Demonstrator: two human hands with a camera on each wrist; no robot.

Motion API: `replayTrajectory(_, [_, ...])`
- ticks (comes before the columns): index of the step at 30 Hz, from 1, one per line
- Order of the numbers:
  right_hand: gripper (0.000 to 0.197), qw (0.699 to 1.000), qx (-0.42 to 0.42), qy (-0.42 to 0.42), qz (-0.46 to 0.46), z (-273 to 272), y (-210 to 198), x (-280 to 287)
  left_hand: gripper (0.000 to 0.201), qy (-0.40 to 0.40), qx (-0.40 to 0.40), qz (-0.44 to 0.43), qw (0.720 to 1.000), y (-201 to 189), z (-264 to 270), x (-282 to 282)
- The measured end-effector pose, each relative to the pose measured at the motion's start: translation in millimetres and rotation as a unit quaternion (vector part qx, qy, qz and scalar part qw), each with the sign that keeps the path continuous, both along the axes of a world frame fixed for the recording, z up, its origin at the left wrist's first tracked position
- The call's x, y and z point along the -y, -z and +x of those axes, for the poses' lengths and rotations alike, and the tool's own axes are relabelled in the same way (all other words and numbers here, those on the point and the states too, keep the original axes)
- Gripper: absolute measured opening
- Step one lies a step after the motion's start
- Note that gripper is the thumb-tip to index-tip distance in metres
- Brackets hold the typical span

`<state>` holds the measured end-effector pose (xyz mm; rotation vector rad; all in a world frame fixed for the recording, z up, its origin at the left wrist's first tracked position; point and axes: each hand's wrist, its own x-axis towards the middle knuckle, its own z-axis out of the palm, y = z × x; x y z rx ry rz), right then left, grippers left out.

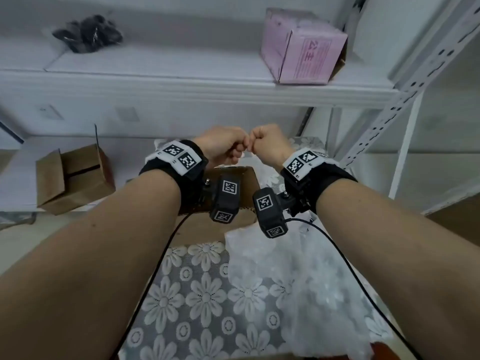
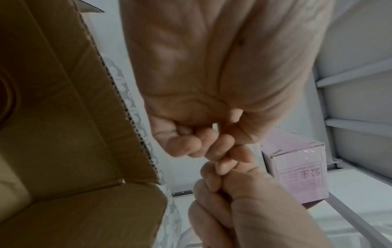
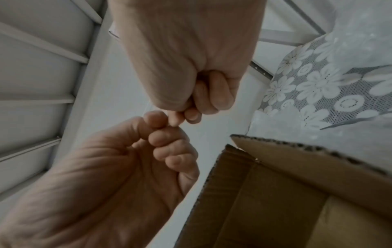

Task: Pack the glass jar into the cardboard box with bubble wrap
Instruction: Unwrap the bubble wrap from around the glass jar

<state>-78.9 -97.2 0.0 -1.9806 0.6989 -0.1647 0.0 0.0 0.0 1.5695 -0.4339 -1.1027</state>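
Note:
Both hands are curled into fists and hold nothing. My left hand [image 1: 223,148] and right hand [image 1: 267,144] meet knuckle to knuckle in the air above the far side of the open cardboard box [image 1: 245,175]. The left wrist view shows the left hand [image 2: 191,135] above and the right hand [image 2: 222,193] below, beside the box's brown flap [image 2: 74,134]. In the right wrist view the right hand [image 3: 203,95] touches the left hand [image 3: 152,147] next to the box [image 3: 297,193]. A sheet of bubble wrap [image 1: 285,268] lies on the table at the near right. No glass jar shows clearly.
The table carries a grey floral cloth [image 1: 207,294]. A small brown carton [image 1: 72,178] sits on the shelf at the left. A pink box [image 1: 301,48] and a black bundle [image 1: 88,32] lie on the upper shelf. A perforated metal upright [image 1: 415,87] rises at the right.

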Motion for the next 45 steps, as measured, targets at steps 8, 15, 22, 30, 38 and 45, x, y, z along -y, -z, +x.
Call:
replayTrajectory(8, [0.042,0.995,0.092,0.013,-0.037,-8.8,36.6,-13.7,0.027,0.016,0.133,-0.027,0.991,10.9,-5.7,-20.6])
replayTrajectory(15, [0.029,0.98,0.157,0.093,-0.075,-60.6,46.5,-45.7,0.009,-0.08,0.226,-0.056,0.969,22.6,-58.5,-84.6])
replayTrajectory(22, [0.012,0.973,0.171,0.129,-0.089,-124.9,67.1,-84.8,0.009,-0.14,0.244,-0.071,0.957,36.5,-110.3,-133.5])
replayTrajectory(30, [0.008,0.974,0.155,0.137,-0.093,-137.3,73.2,-78.4,0.006,-0.026,0.239,0.011,0.971,41.1,-128.9,-132.6])
replayTrajectory(38, [0.021,0.977,0.102,0.129,-0.133,-139.8,95.6,-43.3,0.036,0.081,0.249,0.282,0.923,85.3,-135.6,-112.4])
replayTrajectory(45, [0.029,0.978,0.105,0.137,-0.121,-147.0,106.4,-28.0,0.039,0.033,0.255,0.245,0.935,119.9,-133.8,-100.3])
